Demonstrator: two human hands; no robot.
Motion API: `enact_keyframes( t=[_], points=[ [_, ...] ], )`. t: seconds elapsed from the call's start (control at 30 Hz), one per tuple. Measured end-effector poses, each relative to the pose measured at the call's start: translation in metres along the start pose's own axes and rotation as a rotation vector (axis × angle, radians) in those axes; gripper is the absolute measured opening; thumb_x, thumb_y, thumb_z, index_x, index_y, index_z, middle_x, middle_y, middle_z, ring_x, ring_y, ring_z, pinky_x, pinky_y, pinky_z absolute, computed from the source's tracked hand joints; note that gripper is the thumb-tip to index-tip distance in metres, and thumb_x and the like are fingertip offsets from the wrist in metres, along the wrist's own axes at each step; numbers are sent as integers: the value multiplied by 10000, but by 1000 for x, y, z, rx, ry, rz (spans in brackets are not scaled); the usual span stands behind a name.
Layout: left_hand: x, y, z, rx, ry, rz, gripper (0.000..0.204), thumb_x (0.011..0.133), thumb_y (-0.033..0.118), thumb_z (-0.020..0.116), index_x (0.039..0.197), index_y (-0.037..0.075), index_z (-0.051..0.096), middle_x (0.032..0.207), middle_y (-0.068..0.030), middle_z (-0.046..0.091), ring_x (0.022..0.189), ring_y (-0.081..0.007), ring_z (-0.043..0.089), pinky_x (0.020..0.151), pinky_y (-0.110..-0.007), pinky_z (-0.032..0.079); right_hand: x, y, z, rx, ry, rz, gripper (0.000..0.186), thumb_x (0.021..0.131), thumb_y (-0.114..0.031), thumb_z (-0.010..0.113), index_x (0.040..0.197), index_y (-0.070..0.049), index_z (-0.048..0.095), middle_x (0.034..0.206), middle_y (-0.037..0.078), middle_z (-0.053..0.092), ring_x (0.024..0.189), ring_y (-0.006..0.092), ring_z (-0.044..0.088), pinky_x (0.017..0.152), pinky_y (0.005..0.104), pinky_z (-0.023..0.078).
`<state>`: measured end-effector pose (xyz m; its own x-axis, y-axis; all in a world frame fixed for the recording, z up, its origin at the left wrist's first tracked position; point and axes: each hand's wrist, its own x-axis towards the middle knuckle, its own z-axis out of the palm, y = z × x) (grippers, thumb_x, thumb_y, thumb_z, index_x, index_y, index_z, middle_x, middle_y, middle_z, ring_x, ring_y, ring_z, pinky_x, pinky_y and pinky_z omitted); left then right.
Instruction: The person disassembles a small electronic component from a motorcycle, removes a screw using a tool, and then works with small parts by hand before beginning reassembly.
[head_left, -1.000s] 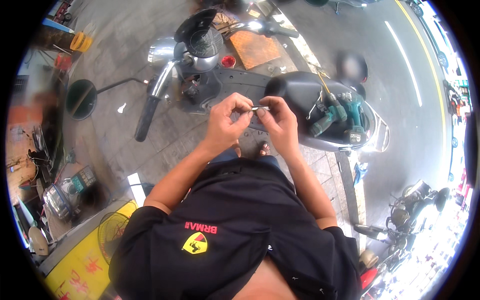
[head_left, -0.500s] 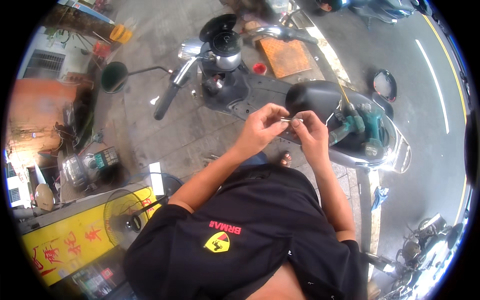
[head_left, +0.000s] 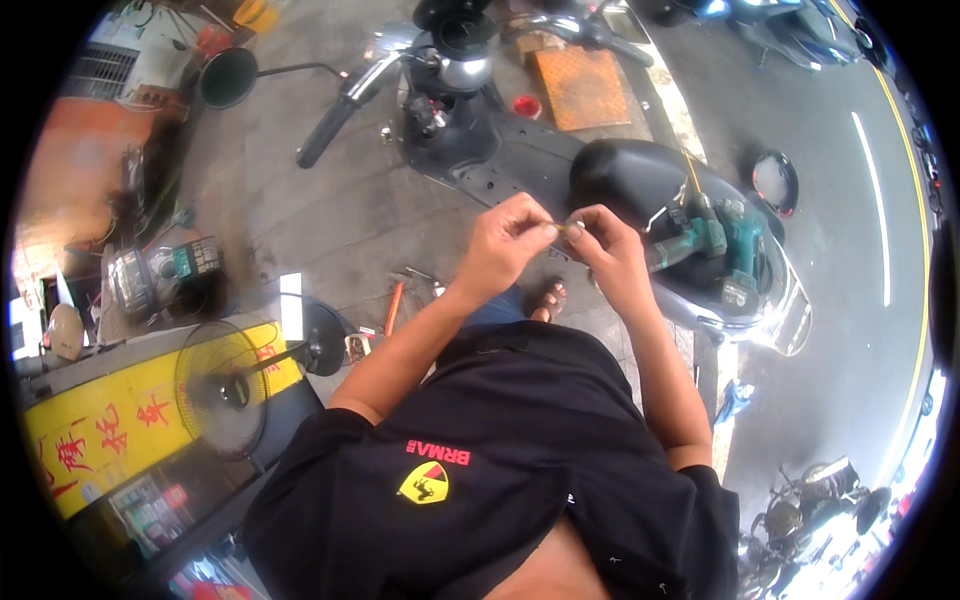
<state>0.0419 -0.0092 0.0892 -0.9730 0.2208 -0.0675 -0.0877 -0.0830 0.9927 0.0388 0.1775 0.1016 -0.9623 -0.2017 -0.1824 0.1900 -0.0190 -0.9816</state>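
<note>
My left hand (head_left: 506,245) and my right hand (head_left: 609,250) meet in front of me, both pinched at the fingertips. Between them is a small thin rod-like piece (head_left: 563,228); its exact kind is too small to make out. Just beyond my hands stands a scooter with a black seat (head_left: 620,172) and a dark footboard (head_left: 525,155). Two teal cordless power tools lie on the rear of the seat, to the right of my right hand: a drill (head_left: 700,235) with a long thin bit and another tool (head_left: 742,255) beside it.
The scooter's left handlebar (head_left: 335,125) and mirror (head_left: 228,78) reach out at the far left. A rusty orange plate (head_left: 582,90) and red bowl (head_left: 527,106) lie beyond it. An orange-handled hammer (head_left: 395,305) lies on the pavement, near a fan (head_left: 222,390). The road (head_left: 820,200) runs along the right.
My view has shifted, bringing the hammer on the ground into sight. Both hands stay together; the small piece shows less between the fingertips, and the fingers have turned slightly.
</note>
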Motion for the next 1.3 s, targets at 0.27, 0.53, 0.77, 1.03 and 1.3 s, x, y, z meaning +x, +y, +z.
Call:
enact_keyframes(
  t=[0.27,0.53,0.77,1.03,1.3],
  points=[
    [0,24,5,411,-87,144,110,889,69,637,947,-22,654,817,-51,633,638,-112,615,592,-257,497,-9,-12,-11,-355,1,-181,201,840,-157,677,941,14,642,710,119,640,640,168,612,633,303,488],
    [-13,23,10,793,-285,175,134,854,144,623,891,16,636,848,-138,629,784,-377,615,657,-429,478,-23,9,-21,-704,-207,-445,173,787,-151,654,926,-50,651,825,113,643,818,328,648,714,423,519],
    [-1,29,13,840,-335,205,120,861,123,592,882,11,626,849,-157,630,768,-377,613,660,-428,477,-20,4,-21,-825,-150,-528,106,771,-127,638,845,-56,609,783,106,625,790,313,631,687,421,510],
    [3,15,17,442,2,136,98,850,71,576,865,-15,620,693,-107,565,597,-153,527,555,-315,421,-8,2,3,-514,124,-413,99,764,-92,626,824,-15,612,773,134,619,760,349,612,685,425,492],
    [12,-4,27,203,304,66,103,877,81,595,856,-16,623,644,-104,560,566,-141,499,545,-313,418,9,6,26,-423,268,-239,132,826,-117,647,840,12,623,686,148,587,589,250,575,586,351,462]
  ],
)
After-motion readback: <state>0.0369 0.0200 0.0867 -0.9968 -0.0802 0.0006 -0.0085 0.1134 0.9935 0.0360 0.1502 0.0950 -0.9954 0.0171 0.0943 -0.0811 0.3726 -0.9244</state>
